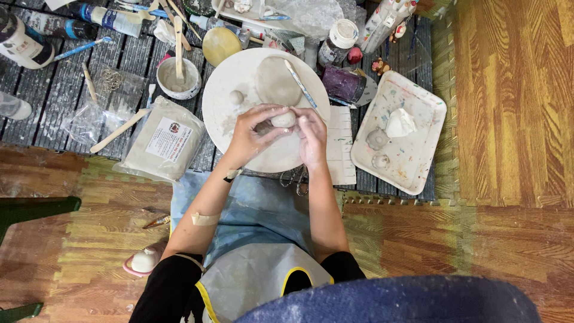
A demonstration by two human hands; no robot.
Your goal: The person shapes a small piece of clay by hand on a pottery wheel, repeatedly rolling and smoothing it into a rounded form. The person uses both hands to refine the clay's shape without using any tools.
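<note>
on a dark slatted table [54,101], wood-pattern floor [514,107] around.

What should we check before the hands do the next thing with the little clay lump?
1. Both hands on the clay lump: ok. The left hand and the right hand cup it between the fingers.
2. Lump over the round white board: ok, so crumbs land there.
3. Flat clay disc out of the way: ok, it lies apart, further back.
4. Small clay ball safe: ok, resting on the board beside the left hand.
5. Blue-handled tool within reach: ok, lying across the disc's edge.
6. Lump soft enough: cannot tell.
</note>
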